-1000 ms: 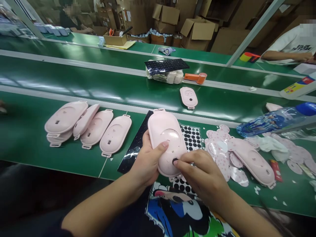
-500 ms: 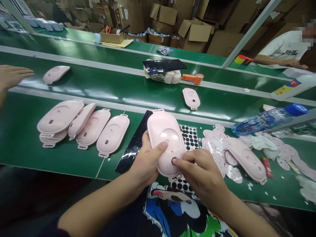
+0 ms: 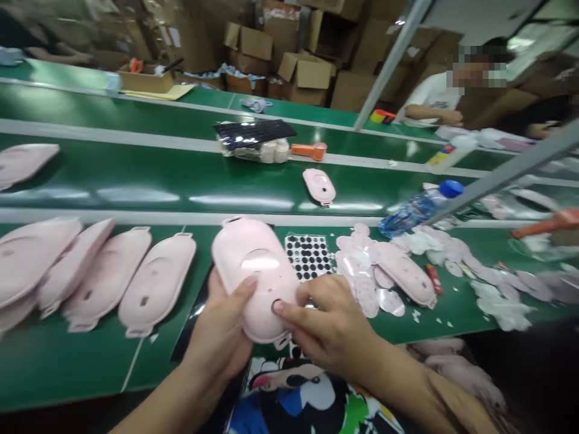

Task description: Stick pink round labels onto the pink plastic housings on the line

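My left hand (image 3: 221, 331) is closed around a pink oval plastic casing (image 3: 248, 247), its thumb lying across the face. The casing has loops at both ends and is tilted, with its lower end towards me. At a round spot near that lower end shows a black round sticker (image 3: 275, 306), partly hidden by a fingertip. My right hand (image 3: 332, 313) is curled, its fingertip pressing on that sticker. Just behind lies a white sheet of black round stickers (image 3: 310, 258). A glossy black sheet (image 3: 194, 319) is partly covered by my left hand.
Several pink casings (image 3: 156, 283) lie to the left. Round pink printed pieces (image 3: 357, 271) and another casing (image 3: 404, 271) spread to the right, near a blue-capped bottle (image 3: 414, 211). One casing (image 3: 319, 185) rests on the green belt (image 3: 181, 181). A person (image 3: 429, 96) sits across.
The view has swung right, so the bench things appear further left. Another person's hand at the far left is out of view. My fingertip stays on the black sticker.
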The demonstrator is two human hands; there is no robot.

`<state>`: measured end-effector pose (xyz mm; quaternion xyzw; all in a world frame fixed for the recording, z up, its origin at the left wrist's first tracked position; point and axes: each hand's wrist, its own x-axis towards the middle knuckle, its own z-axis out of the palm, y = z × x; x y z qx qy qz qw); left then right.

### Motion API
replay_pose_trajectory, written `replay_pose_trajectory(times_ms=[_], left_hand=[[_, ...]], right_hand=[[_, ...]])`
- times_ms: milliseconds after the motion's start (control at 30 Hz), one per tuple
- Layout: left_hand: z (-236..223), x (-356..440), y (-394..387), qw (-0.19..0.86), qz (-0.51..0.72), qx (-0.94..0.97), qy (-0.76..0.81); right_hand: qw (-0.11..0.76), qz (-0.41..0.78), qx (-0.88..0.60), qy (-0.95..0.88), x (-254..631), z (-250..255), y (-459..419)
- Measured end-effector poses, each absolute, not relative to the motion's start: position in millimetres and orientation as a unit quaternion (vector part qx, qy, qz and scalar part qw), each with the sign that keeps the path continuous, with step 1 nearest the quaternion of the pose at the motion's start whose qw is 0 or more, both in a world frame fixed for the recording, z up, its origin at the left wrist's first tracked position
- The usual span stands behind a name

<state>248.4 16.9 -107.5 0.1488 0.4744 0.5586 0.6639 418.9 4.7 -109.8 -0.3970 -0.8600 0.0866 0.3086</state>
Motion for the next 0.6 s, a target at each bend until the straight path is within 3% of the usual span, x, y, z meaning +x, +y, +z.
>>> replay_pose_trajectory(times_ms=[200,333,400,600], left_hand=[[-106,249,29,0.660,0.502,0.198,0.523],[-99,254,36,0.671,0.462,0.228,0.533],[-95,258,35,0.665,0.457,0.236,0.541],[-88,272,33,0.654,0.481,0.229,0.538]], right_hand=[[0.338,0.044,-0.404,-0.849,422,-131,13],[0.349,0.090,-0.418,-0.834,425,-138,15],[0.358,0.171,-0.433,-0.809,428,-138,14],[0.306,0.609,-0.439,-0.585,441,-129,10]])
